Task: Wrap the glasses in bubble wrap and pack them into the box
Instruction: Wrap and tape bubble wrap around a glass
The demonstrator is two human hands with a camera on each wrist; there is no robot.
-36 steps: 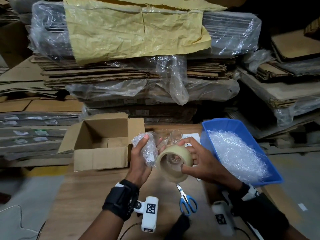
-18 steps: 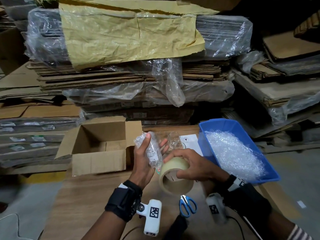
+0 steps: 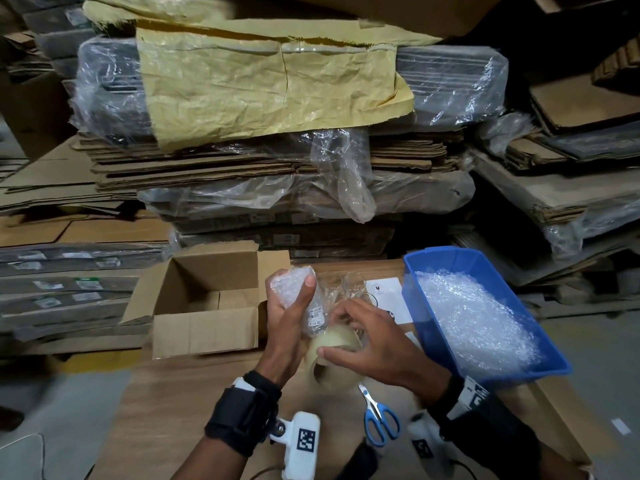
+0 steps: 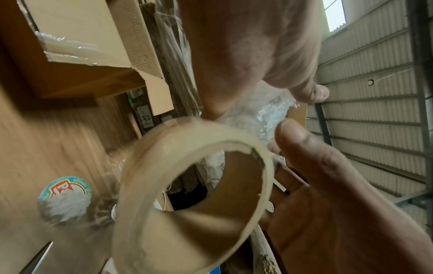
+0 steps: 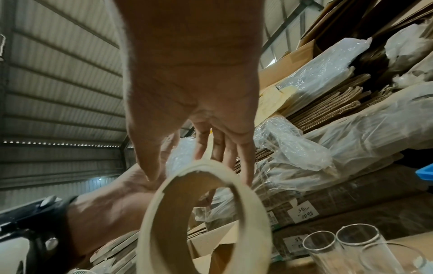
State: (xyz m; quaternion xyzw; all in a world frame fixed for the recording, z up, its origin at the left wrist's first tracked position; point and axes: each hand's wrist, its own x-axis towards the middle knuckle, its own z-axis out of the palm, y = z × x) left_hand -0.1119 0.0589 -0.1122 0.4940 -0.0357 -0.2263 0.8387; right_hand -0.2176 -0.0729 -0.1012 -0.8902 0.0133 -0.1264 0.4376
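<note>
Left hand (image 3: 289,317) fingers curl around one bubble-wrapped glass (image 3: 299,299); right hand (image 3: 375,344) pinches one tape roll (image 3: 332,360). Three bare glasses (image 5: 351,248) stand nearby.

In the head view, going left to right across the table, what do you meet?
Open cardboard box → left hand gripping the wrapped glass → right hand on the tape roll → blue bin of bubble wrap.
</note>
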